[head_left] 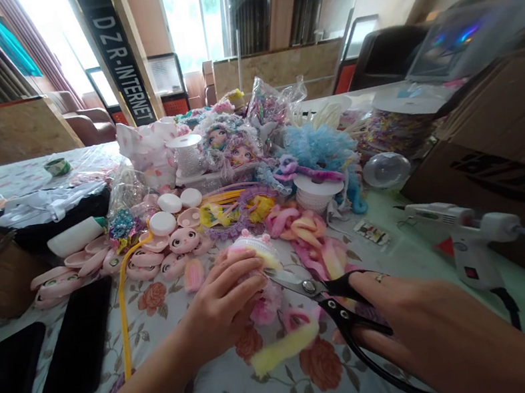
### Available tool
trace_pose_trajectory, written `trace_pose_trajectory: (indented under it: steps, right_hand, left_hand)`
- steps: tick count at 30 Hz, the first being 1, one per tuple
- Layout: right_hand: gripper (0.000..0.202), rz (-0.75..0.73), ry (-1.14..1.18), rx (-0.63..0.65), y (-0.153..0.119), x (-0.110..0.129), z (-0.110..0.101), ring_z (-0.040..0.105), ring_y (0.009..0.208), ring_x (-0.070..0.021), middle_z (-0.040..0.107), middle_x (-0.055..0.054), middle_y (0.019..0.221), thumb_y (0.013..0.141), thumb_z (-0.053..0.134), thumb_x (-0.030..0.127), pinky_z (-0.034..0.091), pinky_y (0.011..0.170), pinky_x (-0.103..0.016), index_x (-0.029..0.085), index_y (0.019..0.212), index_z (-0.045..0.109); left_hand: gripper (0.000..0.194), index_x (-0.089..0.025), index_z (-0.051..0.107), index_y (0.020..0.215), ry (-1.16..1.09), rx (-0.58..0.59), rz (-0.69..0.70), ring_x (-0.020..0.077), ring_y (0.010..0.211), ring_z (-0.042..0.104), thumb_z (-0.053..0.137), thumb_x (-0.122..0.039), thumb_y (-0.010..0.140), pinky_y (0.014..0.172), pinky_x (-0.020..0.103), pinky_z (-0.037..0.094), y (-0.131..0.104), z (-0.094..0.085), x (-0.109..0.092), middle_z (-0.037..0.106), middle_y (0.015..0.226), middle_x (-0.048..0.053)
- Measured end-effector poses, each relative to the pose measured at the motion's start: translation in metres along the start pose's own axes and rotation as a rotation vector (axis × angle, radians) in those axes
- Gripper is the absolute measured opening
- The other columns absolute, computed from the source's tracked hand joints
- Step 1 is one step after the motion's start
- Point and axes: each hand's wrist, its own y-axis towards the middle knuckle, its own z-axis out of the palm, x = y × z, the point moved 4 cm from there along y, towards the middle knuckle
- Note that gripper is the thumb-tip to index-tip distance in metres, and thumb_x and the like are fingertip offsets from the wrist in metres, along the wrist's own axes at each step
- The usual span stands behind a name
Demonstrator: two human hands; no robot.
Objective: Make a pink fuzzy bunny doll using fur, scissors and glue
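My left hand (231, 290) is closed around a small doll piece (254, 247) with a beaded white top and pink knobs. Pink fluff (265, 306) hangs below those fingers. In my right hand (405, 313) is a pair of black-handled scissors (310, 287), its handles spread apart. The blade tips reach the yellow fluff beside my left fingertips. A strip of yellow fuzzy yarn (286, 348) trails on the flowered cloth beneath, joined to pink yarn. Part of the doll piece is hidden by my left hand.
Pink doll faces (184, 241) and white round lids (162, 223) lie at left, near two black phones (75, 344). Pink and orange fuzzy yarn (307, 232) lies behind the scissors. A glue gun (465, 235) and cardboard box (505, 160) stand at right.
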Motion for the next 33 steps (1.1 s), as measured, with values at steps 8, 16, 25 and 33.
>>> trace_pose_trajectory:
  steps: [8, 16, 25, 33]
  right_hand:
    - [0.011, 0.001, -0.044, -0.080, -0.011, 0.007, 0.014, 0.065, 0.049, -0.0233, 0.065, -0.001, 0.058, 0.075, 0.061, 0.025, 0.037, 0.045, -0.030, 0.023, 0.077, 0.050]
    - [0.014, -0.043, -0.061, -0.117, -0.009, 0.009, 0.005, 0.063, 0.045, -0.0214, 0.064, 0.001, 0.056, 0.074, 0.062, 0.025, 0.033, 0.040, -0.028, 0.024, 0.074, 0.048]
    - [0.017, -0.080, -0.065, -0.124, -0.006, 0.009, -0.001, 0.064, 0.046, -0.0226, 0.065, -0.001, 0.057, 0.075, 0.066, 0.029, 0.035, 0.041, -0.029, 0.022, 0.077, 0.050]
    - [0.018, -0.088, -0.094, -0.040, 0.001, 0.007, 0.006, 0.064, 0.047, -0.0217, 0.065, -0.002, 0.057, 0.073, 0.067, 0.022, 0.034, 0.042, -0.029, 0.021, 0.074, 0.049]
  left_hand:
    - [0.034, -0.013, 0.056, 0.117, 0.015, 0.005, 0.012, 0.0260, 0.127, 0.049, 0.056, -0.003, 0.085, 0.108, 0.049, 0.041, 0.001, 0.000, -0.001, 0.058, 0.125, 0.017]
    - [0.033, -0.011, 0.057, 0.116, 0.007, -0.004, 0.025, 0.0268, 0.127, 0.049, 0.057, -0.002, 0.084, 0.107, 0.048, 0.042, 0.000, 0.000, -0.002, 0.058, 0.125, 0.018]
    - [0.032, -0.011, 0.058, 0.114, 0.010, 0.000, 0.031, 0.0268, 0.127, 0.049, 0.056, -0.002, 0.084, 0.107, 0.047, 0.043, -0.001, 0.000, -0.002, 0.059, 0.124, 0.018]
    - [0.032, -0.011, 0.057, 0.114, 0.003, 0.006, 0.013, 0.0265, 0.127, 0.049, 0.056, -0.001, 0.084, 0.108, 0.048, 0.042, -0.001, 0.000, 0.000, 0.058, 0.124, 0.017]
